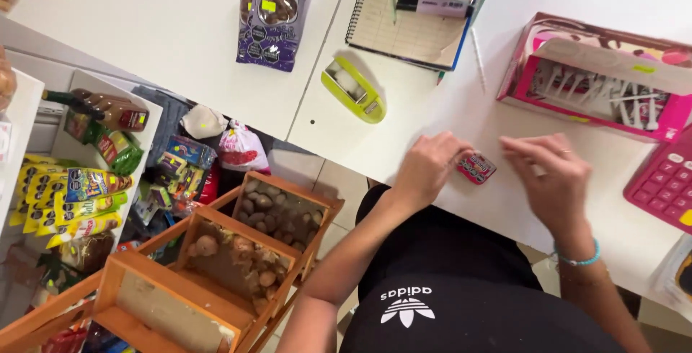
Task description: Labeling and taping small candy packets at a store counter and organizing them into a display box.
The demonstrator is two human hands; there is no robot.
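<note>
My left hand [427, 166] is down at the near edge of the white counter [180, 29], fingers curled in around a small red-and-pink sweet packet [476, 168], pinching its left end while the rest of it lies flat on the top. My right hand [551, 180] hovers just to the right of the packet, fingers loosely bent and blurred, so I can't tell whether it grips anything; it looks empty to me, not touching the packet. The packet looks closed as far as I can see, so I judge the handling has only just begun: picked out and steadied, nothing taken from it. Beyond my right hand, toward the right edge, sits the open pink display box [598, 76] with white sticks standing in it, and the pink calculator [663, 180] lies at the right edge. Farther back are the spiral notebook [407, 25] with a marker [432, 5] lying across it, the yellow-green tape dispenser [353, 88] near the middle, and the purple snack bags [274, 18] toward the far side. Below the counter's left edge are wooden crates [238, 252] of potatoes.
</note>
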